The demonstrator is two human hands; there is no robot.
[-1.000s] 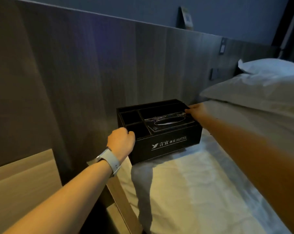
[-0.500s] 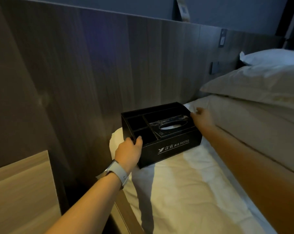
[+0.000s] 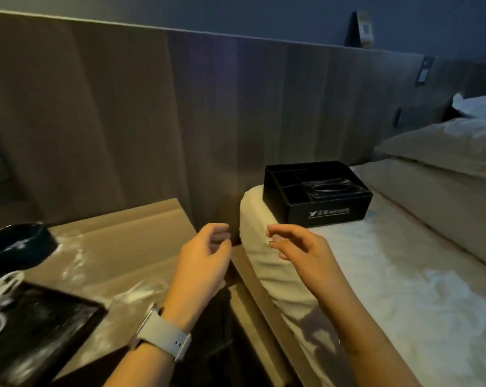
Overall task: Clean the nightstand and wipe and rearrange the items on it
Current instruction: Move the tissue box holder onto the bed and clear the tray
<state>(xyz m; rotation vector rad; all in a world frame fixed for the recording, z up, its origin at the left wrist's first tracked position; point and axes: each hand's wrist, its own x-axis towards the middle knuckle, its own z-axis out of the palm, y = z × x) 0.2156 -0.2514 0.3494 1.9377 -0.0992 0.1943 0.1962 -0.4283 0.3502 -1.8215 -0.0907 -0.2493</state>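
Observation:
A black hotel organiser box (image 3: 317, 195) with compartments and a tissue slot stands on the corner of the white bed (image 3: 375, 275), by the headboard. My left hand (image 3: 205, 261), with a grey watch at the wrist, hovers over the gap between nightstand and bed, fingers loosely curled and holding nothing. My right hand (image 3: 300, 247) hangs over the mattress edge just in front of the box, fingers relaxed and empty. The wooden nightstand (image 3: 130, 238) at the left shows white dusty smears. On it sit a black bowl-like dish (image 3: 18, 244) and a black tray (image 3: 38, 328).
A dark wood headboard panel (image 3: 180, 121) runs behind nightstand and bed. Pillows (image 3: 445, 146) lie at the right. A white cable (image 3: 2, 286) coils at the nightstand's left edge. A narrow dark gap separates nightstand and mattress.
Both hands have let go of the black box, which now rests on the bed, and have pulled back toward me. The view has swung left, bringing the nightstand into sight.

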